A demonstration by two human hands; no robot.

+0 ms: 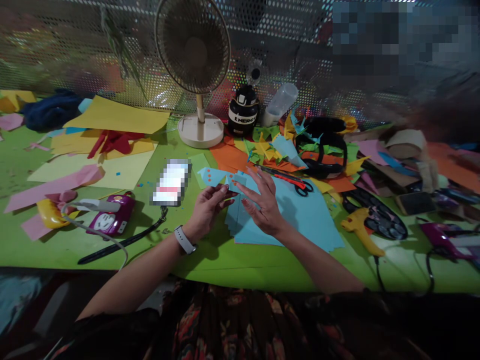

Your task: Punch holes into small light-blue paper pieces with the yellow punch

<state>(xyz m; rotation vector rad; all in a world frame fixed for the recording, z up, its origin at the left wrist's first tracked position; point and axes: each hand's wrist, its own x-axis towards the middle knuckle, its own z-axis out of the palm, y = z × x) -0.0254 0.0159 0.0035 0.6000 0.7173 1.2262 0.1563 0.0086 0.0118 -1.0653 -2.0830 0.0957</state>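
My left hand (208, 212), with a pale watch on its wrist, pinches a small light-blue paper piece (215, 176) between thumb and fingers. Orange dots mark both sides of this piece, and a bit of yellow-green shows near its middle. Close beside it, my right hand (265, 207) has its fingers spread and stretched out. Its index fingertip reaches the dotted paper; I cannot tell whether it touches. Beneath the right hand lies a stack of light-blue paper sheets (296, 220). Red-and-black scissors (300, 186) rest on the stack's far edge.
A lit phone (171, 182) and a purple power socket (112, 216) lie to the left. Behind stand a fan (200, 131), a black bottle (243, 117) and a heap of folded coloured paper (264, 150). A yellow glue gun (362, 232) and black tray (393, 225) are right.
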